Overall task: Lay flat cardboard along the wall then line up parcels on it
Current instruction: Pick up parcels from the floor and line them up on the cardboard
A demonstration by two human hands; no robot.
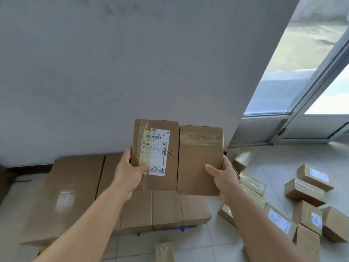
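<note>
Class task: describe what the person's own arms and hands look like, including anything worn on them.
Both forearms are bare, with no sleeves in view. The left hand and right hand wear no gloves, and no rings, watch or wristband show on them. No markings are visible.

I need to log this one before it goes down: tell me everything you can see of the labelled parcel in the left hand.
The labelled parcel is a flat brown cardboard box, sealed with clear tape along its left side. A white shipping label with barcodes and black pen marks covers its face. It is held upright in the air before the wall, gripped at its lower left by the left hand, thumb on the label. Its right edge meets the plain parcel.
</note>
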